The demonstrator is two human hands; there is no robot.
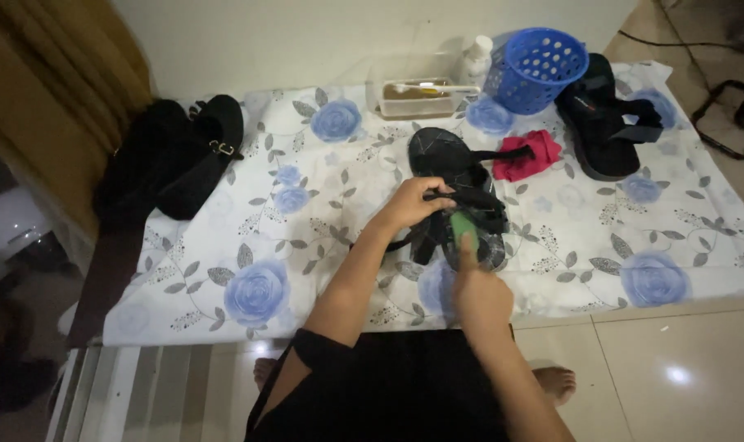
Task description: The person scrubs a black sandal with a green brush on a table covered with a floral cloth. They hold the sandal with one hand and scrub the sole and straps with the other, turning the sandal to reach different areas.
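Head view: left hand [410, 205] grips sandal [458, 192] strap; right hand [480, 290] pinches half-hidden green brush [463, 225].

Beyond the hands, a blue perforated plastic basket [534, 69] lies tipped beside a clear rectangular plastic tub [415, 98] and a crumpled red cloth [527, 156]. A second black strapped sandal [604, 116] sits to their far right, and dark buckled shoes [200, 155] well to their left, all on a white sheet with blue roses [257, 245].

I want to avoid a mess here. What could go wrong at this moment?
1. The left hand pinches only the straps of the black sandal, so it may shift under the green brush in the right hand.
2. Dirt may possibly soil the flowered cloth.
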